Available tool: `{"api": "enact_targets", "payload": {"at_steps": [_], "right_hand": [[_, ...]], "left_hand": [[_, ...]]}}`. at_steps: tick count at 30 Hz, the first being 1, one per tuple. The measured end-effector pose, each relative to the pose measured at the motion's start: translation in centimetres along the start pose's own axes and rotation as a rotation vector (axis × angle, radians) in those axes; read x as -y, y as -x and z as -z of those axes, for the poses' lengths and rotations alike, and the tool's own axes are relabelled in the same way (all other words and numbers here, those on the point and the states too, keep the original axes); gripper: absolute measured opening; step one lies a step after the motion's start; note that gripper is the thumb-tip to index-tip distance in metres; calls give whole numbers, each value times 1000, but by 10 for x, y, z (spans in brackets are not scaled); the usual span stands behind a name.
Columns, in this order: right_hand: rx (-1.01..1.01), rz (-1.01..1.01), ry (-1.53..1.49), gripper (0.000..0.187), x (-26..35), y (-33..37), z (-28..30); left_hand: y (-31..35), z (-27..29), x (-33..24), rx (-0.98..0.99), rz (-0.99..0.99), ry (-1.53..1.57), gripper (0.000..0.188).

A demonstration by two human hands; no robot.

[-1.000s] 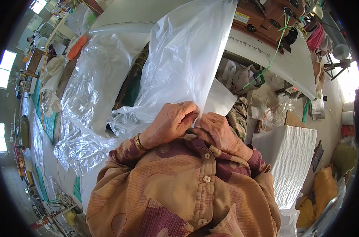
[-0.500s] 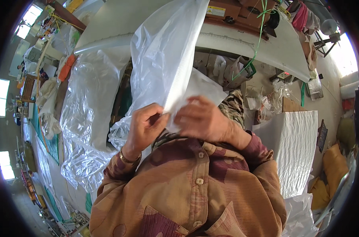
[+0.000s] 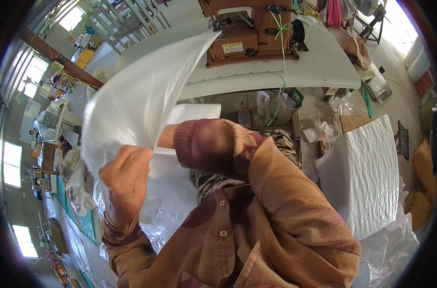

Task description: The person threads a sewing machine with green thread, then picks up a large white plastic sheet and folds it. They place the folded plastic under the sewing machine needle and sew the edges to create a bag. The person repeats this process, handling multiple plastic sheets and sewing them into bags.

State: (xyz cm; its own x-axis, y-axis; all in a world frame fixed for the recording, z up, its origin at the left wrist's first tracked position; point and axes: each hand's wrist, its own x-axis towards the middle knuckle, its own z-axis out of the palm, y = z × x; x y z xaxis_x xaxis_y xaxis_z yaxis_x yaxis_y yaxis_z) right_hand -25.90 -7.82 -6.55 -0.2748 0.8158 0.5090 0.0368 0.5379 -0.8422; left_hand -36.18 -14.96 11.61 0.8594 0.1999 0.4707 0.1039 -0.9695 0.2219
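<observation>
My left hand (image 3: 127, 180) is closed, its fingertips pinching the edge of a clear plastic sheet (image 3: 127, 101). The sheet stretches taut from there up to the needle end of a brown sewing machine (image 3: 235, 36) and billows out to the left. My right forearm crosses in front of my body toward the left. Only the wrist of my right hand (image 3: 167, 136) shows; its fingers are hidden behind the sheet. More plastic film (image 3: 173, 194) lies over my lap, below the right forearm.
The machine stands on a pale table (image 3: 319, 72) with a ruler strip along its near edge. A green string (image 3: 282, 67) hangs from the machine. To my right is a stack of white sheets (image 3: 365, 173). Bags and plastic scraps lie under the table.
My right hand has crossed to the left and gone behind the sheet. My left hand has shifted left and down, still pinching the edge. The view now takes in more of the machine.
</observation>
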Motion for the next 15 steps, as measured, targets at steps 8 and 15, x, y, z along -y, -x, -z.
{"api": "enact_targets", "payload": {"at_steps": [8, 15], "right_hand": [[-57, -272, 517, 36, -55, 86, 42], [-308, -458, 1147, 24, 27, 162, 179]], "left_hand": [[78, -99, 28, 251, 78, -27, 31], [99, -171, 23, 15, 290, 138, 18]]}}
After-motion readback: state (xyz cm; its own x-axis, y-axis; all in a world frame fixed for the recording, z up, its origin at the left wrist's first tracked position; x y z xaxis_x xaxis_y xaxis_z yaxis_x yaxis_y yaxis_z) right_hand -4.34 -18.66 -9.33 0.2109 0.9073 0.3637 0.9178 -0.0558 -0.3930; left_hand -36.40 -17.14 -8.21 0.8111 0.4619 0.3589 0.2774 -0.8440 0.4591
